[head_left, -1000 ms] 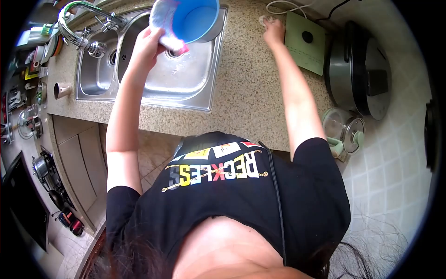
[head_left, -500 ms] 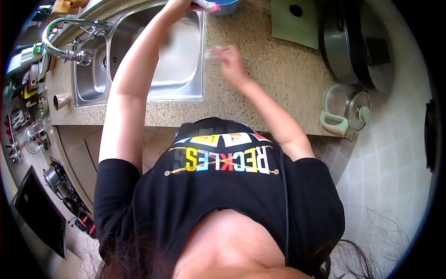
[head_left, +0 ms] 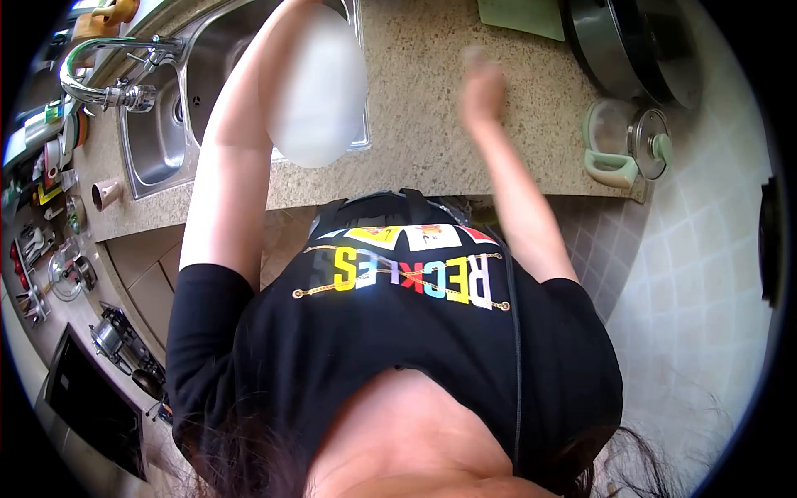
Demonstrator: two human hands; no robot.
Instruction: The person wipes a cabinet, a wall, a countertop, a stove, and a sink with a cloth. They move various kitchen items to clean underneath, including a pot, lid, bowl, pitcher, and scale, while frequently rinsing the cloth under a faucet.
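My left forearm (head_left: 249,91) stretches up over the steel sink (head_left: 361,133), and the hand itself lies past the top edge. A smooth, blurred white oval (head_left: 320,91) covers part of the sink and its front rim; I cannot make out what it is. Above the speckled stone counter (head_left: 415,91), right of the sink, is my right hand (head_left: 483,95), smeared by motion. Its fingers look closed, with a small pale thing at the tips that is too blurred to name.
At the left stand a chrome faucet (head_left: 100,91) and a small cup (head_left: 106,195). A pale green board (head_left: 527,15), a large dark pan (head_left: 610,54) and a glass pot with a green handle (head_left: 610,168) occupy the right side of the counter.
My right hand has moved right, away from the sink edge. My left hand, with a pink and white thing near it, has left the top of the view. The white oval has appeared.
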